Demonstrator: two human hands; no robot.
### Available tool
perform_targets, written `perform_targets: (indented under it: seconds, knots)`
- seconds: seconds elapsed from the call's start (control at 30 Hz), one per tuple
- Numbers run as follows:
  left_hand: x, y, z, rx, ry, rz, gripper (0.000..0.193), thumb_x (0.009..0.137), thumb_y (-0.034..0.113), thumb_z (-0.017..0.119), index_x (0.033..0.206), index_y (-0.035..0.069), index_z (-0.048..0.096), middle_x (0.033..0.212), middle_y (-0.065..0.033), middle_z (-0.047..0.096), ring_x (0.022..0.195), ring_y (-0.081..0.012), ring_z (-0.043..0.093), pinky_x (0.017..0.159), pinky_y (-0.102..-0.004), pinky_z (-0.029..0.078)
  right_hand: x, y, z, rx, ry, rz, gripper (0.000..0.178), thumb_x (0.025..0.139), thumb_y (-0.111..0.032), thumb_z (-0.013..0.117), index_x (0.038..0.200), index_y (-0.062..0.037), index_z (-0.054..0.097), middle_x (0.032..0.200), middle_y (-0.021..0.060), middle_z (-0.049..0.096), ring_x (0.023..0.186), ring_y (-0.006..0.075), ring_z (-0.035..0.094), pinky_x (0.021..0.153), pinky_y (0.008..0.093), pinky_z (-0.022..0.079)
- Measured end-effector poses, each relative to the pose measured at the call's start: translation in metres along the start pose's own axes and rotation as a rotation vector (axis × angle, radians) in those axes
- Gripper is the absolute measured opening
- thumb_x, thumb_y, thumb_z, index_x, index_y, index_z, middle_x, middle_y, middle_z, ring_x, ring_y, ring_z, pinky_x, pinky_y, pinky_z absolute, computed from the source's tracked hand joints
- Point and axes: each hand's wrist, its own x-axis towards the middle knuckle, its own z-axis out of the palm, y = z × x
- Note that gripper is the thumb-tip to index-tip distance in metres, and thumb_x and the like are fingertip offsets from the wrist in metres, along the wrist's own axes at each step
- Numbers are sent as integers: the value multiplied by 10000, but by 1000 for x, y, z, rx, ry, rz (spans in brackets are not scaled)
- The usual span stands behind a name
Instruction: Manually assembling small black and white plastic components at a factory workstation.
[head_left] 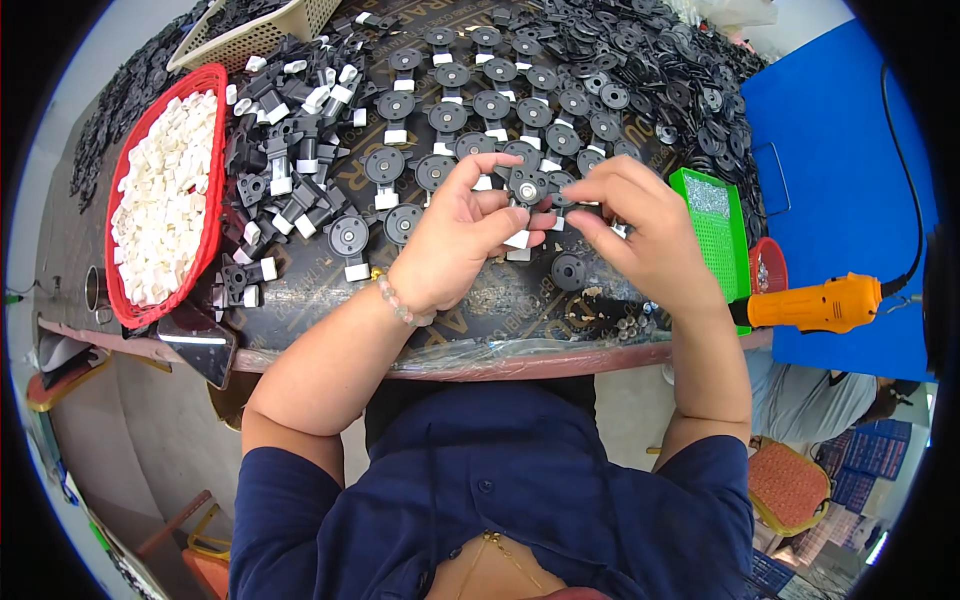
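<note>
My left hand grips a black plastic housing with a round metal piece at its centre and a white tab below, held above the table. Close by on the right is my right hand, its fingers bent and thumb apart, with nothing visible between them. Its fingertips are near the housing's right edge; whether they touch it I cannot tell. Beyond both hands stand rows of similar black assemblies with round discs and white tabs. A loose black disc lies just below the hands.
At left sit a red basket of white tabs and a heap of black housings. Black discs pile up far right. Nearer right are a green tray, a red bowl, an orange power screwdriver and small metal pieces.
</note>
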Motion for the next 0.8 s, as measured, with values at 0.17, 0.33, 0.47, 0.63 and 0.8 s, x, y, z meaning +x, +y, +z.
perform_targets:
  seconds: [0.17, 0.33, 0.47, 0.63, 0.8]
  knots:
    - [-3, 0, 0, 50, -65, -48, 492, 977, -27, 573, 1427, 38, 384, 1134, -125, 672, 995, -203, 709, 882, -318, 597, 8, 2, 16, -155, 4, -169, 306, 739, -35, 811, 1033, -34, 728, 953, 91, 615, 844, 247, 626, 713, 352, 518]
    - [-4, -1, 1, 37, -72, -6, 490, 979, -26, 576, 1427, 34, 387, 1123, -119, 675, 991, -191, 704, 838, -287, 579, 7, 5, 25, -145, 62, -148, 242, 744, -28, 804, 977, -33, 735, 936, 91, 613, 853, 250, 627, 719, 348, 517]
    - [-3, -4, -3, 92, -92, -12, 486, 977, -34, 572, 1423, 30, 387, 1101, -111, 678, 971, -168, 691, 855, -277, 564, 3, 1, 29, -78, 45, -68, 191, 772, -21, 785, 953, -17, 727, 930, 98, 615, 844, 248, 628, 727, 336, 516]
    - [-3, -6, 0, 94, -93, 29, 476, 971, -41, 558, 1412, 37, 398, 1037, -84, 666, 944, -143, 677, 859, -272, 555, -2, 1, 36, 230, 121, 177, 79, 827, 7, 712, 906, 9, 715, 924, 84, 620, 848, 182, 625, 733, 288, 490]
    - [-4, -6, 1, 149, -117, -2, 464, 961, -66, 535, 1394, 37, 406, 882, -10, 588, 936, -139, 681, 802, -260, 551, -11, 9, 44, 258, 201, 197, 76, 823, -8, 704, 895, 8, 721, 941, 66, 603, 829, 157, 596, 742, 270, 467]
